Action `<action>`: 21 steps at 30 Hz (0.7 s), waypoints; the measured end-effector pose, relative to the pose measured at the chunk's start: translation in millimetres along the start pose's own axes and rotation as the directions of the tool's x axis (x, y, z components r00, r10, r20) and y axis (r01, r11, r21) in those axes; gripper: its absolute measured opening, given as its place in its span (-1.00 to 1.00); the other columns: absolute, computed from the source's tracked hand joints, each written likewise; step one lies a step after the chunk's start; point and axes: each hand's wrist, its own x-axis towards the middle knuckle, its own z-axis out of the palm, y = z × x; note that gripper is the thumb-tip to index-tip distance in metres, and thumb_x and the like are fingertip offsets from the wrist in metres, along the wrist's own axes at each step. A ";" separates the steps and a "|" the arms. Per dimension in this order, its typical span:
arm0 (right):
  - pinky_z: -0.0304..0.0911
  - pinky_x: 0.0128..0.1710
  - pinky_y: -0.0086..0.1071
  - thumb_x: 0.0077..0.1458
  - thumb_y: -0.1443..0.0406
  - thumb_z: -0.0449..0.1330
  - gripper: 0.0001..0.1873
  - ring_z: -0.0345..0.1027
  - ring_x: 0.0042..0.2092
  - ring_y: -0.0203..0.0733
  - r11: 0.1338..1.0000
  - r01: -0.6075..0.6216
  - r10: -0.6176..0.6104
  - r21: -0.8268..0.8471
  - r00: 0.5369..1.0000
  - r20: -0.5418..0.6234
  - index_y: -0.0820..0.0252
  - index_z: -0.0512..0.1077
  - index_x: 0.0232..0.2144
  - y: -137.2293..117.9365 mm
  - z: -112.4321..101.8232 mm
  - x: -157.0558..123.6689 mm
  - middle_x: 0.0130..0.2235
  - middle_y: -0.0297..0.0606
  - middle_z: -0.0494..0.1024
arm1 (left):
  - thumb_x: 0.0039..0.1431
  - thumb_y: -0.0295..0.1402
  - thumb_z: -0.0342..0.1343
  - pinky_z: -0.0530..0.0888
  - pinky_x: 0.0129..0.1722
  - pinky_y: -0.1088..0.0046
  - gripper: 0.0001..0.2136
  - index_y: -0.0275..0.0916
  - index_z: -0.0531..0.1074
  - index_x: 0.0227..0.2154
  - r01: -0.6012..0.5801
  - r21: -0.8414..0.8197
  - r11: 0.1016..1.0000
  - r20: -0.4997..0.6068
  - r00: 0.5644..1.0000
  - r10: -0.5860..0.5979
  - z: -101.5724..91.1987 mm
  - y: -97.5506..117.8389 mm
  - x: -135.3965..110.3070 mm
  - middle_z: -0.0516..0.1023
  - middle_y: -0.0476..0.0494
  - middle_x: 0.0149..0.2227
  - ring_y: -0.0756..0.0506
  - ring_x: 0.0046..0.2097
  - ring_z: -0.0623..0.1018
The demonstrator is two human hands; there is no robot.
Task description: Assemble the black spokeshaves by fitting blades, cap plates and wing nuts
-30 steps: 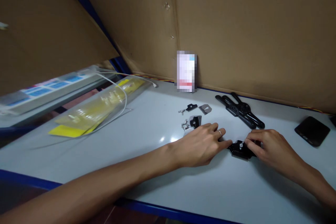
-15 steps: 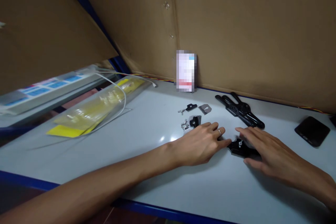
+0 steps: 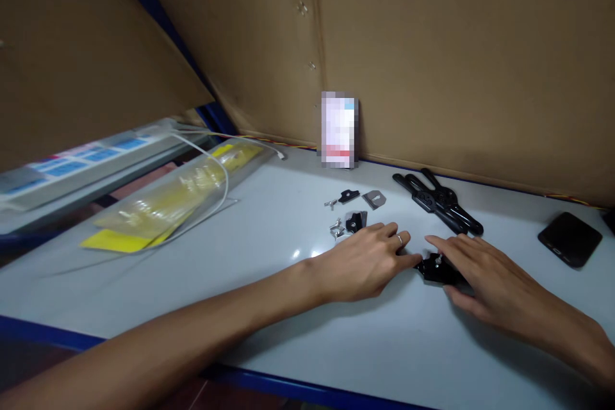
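A black metal spokeshave body (image 3: 434, 272) lies on the table between my hands, a small bright screw standing in its middle. My left hand (image 3: 368, 262), with a ring on one finger, is closed on its left handle, which the fingers mostly hide. Over the right handle is my right hand (image 3: 485, 275), fingers curved around it, thumb on the near side and index finger reaching beside the screw. Just behind my left hand sit a black cap (image 3: 355, 222) and silver thumbscrews (image 3: 337, 228), partly covered. Farther back are another black cap (image 3: 349, 195), a screw (image 3: 330, 203) and a slotted blade (image 3: 374, 199).
More black spokeshave bodies (image 3: 437, 202) are stacked at the back right. A dark phone-like object (image 3: 570, 239) lies at the right. A blurred-out card (image 3: 339, 131) leans on the brown back panel. Plastic-wrapped yellow sheets (image 3: 177, 198) and a white cable (image 3: 227, 180) lie left.
My right hand's index finger and thumb have shifted slightly left over the spokeshave body. My left hand stays on its handle. The view has moved a little.
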 end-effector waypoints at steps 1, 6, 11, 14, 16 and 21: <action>0.36 0.08 -0.02 0.13 0.39 0.14 -0.32 0.41 0.09 0.02 1.000 0.004 -0.004 -0.002 1.000 0.004 0.10 0.15 0.29 -0.1 -0.2 -0.1 0.11 -0.10 0.52 | 0.15 -0.56 0.11 0.35 -0.28 0.30 -0.56 -0.24 0.42 0.12 0.001 0.000 1.000 0.004 1.000 -0.001 -0.3 0.0 0.1 0.47 -0.17 -0.23 -0.16 -0.25 0.40; 0.34 0.13 0.00 0.09 0.43 0.13 -0.27 0.37 0.16 0.02 1.000 0.019 -0.019 0.015 1.000 0.000 0.08 0.14 0.32 2.9 0.0 -3.0 0.19 -0.09 0.47 | 0.16 -0.55 0.12 0.35 -0.29 0.29 -0.58 -0.25 0.44 0.10 -0.005 0.009 1.000 -0.007 1.000 0.005 -0.1 0.1 0.1 0.46 -0.16 -0.24 -0.17 -0.25 0.40; 0.33 0.15 -0.02 0.10 0.44 0.13 -0.25 0.36 0.19 0.01 0.996 -0.007 0.006 0.093 1.000 0.007 0.00 0.15 0.33 5.7 -0.5 -4.8 0.24 -0.13 0.43 | 0.15 -0.55 0.12 0.33 -0.29 0.30 -0.59 -0.24 0.44 0.08 -0.007 0.007 1.000 -0.019 1.000 0.007 1.2 0.5 -0.4 0.46 -0.16 -0.24 -0.16 -0.24 0.40; 0.34 0.15 -0.02 0.12 0.42 0.13 -0.28 0.35 0.20 0.03 0.992 -0.033 0.029 0.120 0.999 0.040 -0.01 0.18 0.32 5.4 -3.7 -4.3 0.24 -0.12 0.43 | 0.17 -0.56 0.10 0.32 -0.30 0.30 -0.62 -0.24 0.45 0.05 -0.007 0.009 1.000 -0.030 1.000 0.007 1.1 0.7 -0.5 0.46 -0.16 -0.26 -0.16 -0.26 0.40; 0.35 0.13 -0.02 0.14 0.36 0.18 -0.30 0.36 0.19 0.06 0.987 -0.067 0.057 0.149 0.996 0.069 -0.02 0.20 0.32 5.6 -6.8 -3.6 0.24 -0.12 0.43 | 0.17 -0.56 0.10 0.31 -0.30 0.30 -0.63 -0.25 0.45 0.05 -0.009 0.008 1.000 -0.041 0.999 0.009 0.9 0.5 -0.6 0.46 -0.16 -0.27 -0.15 -0.27 0.39; 0.37 0.05 -0.08 0.28 0.22 0.13 -0.60 0.44 0.08 -0.01 0.971 -0.126 0.112 0.201 0.991 0.079 0.06 0.38 0.15 10.1 -12.8 1.9 0.12 -0.12 0.52 | 0.12 -0.56 0.13 0.31 -0.29 0.31 -0.56 -0.27 0.40 0.10 -0.007 0.003 1.000 -0.045 0.999 0.007 1.3 0.2 -1.1 0.46 -0.15 -0.26 -0.14 -0.26 0.40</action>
